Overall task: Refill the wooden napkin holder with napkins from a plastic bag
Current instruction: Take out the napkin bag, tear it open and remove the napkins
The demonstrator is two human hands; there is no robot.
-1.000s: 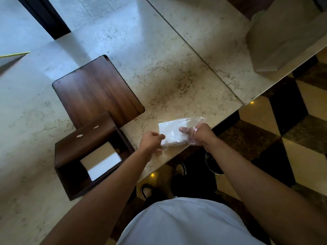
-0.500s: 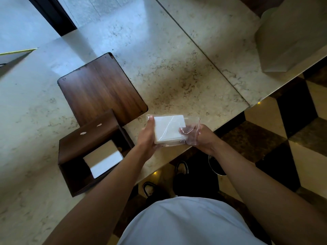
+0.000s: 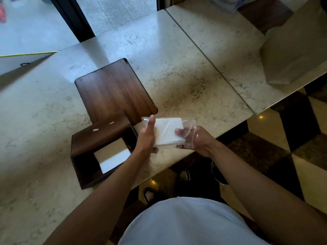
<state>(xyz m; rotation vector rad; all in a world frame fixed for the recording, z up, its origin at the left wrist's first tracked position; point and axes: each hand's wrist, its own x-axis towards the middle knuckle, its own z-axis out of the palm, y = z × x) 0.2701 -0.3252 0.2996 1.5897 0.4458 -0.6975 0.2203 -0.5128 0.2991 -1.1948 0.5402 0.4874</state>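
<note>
A stack of white napkins (image 3: 168, 131) sits inside a clear plastic bag (image 3: 190, 122), held above the marble counter's front edge. My left hand (image 3: 146, 138) grips the stack's left end, thumb up along its side. My right hand (image 3: 196, 140) holds the bag's loose right end, fingers showing through the plastic. Just left of my hands, the dark wooden napkin holder (image 3: 99, 138) stands open on the counter with a few white napkins (image 3: 113, 156) inside. Its flat wooden lid (image 3: 115, 91) lies behind it.
The marble counter (image 3: 177, 71) has a seam running diagonally to the right. A large pale box (image 3: 297, 55) stands at the far right. A white board (image 3: 21, 61) lies at the far left. Below the counter edge are a checkered floor and my shoes.
Both hands have lifted the bagged napkins off the counter edge and turned the pack flat side up. My left hand shifted from the pack's corner to its left end.
</note>
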